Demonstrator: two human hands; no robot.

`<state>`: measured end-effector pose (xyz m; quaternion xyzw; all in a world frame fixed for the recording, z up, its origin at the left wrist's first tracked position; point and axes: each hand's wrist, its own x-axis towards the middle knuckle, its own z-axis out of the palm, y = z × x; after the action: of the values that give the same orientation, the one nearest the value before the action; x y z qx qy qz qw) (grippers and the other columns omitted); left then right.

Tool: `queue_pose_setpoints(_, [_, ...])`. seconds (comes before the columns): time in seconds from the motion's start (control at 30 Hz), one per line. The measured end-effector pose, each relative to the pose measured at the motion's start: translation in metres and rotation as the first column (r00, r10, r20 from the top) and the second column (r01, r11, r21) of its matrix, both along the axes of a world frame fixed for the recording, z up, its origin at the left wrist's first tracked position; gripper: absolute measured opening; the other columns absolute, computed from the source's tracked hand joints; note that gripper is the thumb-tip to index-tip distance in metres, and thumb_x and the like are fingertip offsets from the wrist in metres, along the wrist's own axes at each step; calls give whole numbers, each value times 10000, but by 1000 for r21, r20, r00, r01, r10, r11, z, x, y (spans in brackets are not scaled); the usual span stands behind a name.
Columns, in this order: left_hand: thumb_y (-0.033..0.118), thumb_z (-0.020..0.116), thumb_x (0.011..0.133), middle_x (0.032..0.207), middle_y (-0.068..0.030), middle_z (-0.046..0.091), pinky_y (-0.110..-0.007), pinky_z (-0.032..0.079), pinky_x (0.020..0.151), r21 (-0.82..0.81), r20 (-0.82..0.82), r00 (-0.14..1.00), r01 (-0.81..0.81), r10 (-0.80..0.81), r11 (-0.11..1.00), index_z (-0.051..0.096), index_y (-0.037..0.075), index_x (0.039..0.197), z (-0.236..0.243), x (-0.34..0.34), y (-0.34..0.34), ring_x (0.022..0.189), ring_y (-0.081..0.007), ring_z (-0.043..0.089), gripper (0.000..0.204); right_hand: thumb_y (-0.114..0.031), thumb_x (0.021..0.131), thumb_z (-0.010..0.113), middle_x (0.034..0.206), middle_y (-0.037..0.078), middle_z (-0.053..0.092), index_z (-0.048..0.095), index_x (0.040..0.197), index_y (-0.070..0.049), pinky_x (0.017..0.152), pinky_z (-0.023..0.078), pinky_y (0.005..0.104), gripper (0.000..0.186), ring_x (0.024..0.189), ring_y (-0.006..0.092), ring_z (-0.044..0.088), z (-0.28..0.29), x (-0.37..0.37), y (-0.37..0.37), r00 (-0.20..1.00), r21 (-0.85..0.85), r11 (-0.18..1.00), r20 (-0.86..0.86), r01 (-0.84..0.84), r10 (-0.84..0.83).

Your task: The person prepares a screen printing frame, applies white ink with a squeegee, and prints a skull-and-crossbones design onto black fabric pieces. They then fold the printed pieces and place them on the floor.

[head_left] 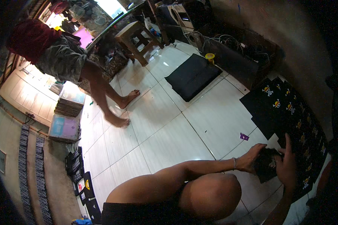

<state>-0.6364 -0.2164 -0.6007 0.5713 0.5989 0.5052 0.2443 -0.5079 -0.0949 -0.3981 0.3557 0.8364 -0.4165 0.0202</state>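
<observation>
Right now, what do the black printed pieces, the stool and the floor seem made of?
Black printed pieces: likely matte fabric, given their dull surface, though uncertain. Stool: probably wood, worn, with blotchy brown surfaces. Floor: glossy tile, likely ceramic, showing joints and reflections.

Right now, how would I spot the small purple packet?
Find the white tiled floor, then the black pieces printed with skulls toward the right. Just left of them lies the packet, set apart by its small size and purple colour.

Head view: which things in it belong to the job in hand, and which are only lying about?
Likely the job:
dark piece at the right hand
black cloths with skull prints

Likely only lying about:
purple packet
yellow tub
stool
</observation>
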Motion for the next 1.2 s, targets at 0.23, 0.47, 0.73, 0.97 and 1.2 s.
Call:
queue_pose_setpoints(0.23, [341, 932, 616, 1481, -175, 376, -480, 317, 1116, -86, -107, 978, 172, -181, 981, 267, 64, 1516, -2, -26, 8, 1344, -378, 376, 1153, -194, 946, 601, 1057, 220, 660, 682, 1102, -8, 924, 454, 467, 256, 1055, 386, 601, 9, 23, 1, 974, 355, 927, 223, -118, 39])
queue_pose_setpoints(0.47, [97, 684, 872, 939, -163, 661, -410, 553, 748, -99, -486, 863, 101, -137, 990, 683, 24, 1009, 68, -78, 18, 814, -360, 661, 155, -2, 915, 615, 1029, 186, 733, 685, 1175, -1, 874, 551, 311, 269, 922, 207, 722, -50, 90, 21, 961, 81, 987, -255, 135, -110])
queue_pose_setpoints(0.73, [248, 665, 888, 854, -138, 665, -456, 561, 666, -339, -668, 713, -37, -212, 940, 684, 85, 979, 63, -48, 10, 769, -382, 674, 187, -73, 918, 674, 1069, 126, 735, 698, 1153, -19, 898, 532, 351, 243, 1002, 231, 694, -213, 101, -9, 829, -182, 913, -383, 366, -408])
queue_pose_setpoints(0.97, [130, 673, 885, 766, -158, 712, -334, 488, 635, -598, -328, 867, 116, -375, 793, 722, -25, 920, 41, -109, -9, 635, -170, 616, 166, -215, 870, 749, 1013, 139, 741, 723, 1077, -24, 877, 548, 353, 283, 954, 262, 716, -208, 96, 16, 829, 8, 986, -543, 166, -135])
queue_pose_setpoints(1.2, [318, 761, 881, 1013, -51, 704, -350, 520, 769, -845, 177, 884, -89, 432, 527, 700, -16, 1066, -13, -160, -193, 845, -170, 641, 387, -258, 867, 761, 1150, 197, 683, 536, 1339, -9, 911, 540, 408, 580, 1050, 289, 672, -263, 206, 105, 528, -59, 551, -220, 832, -820])
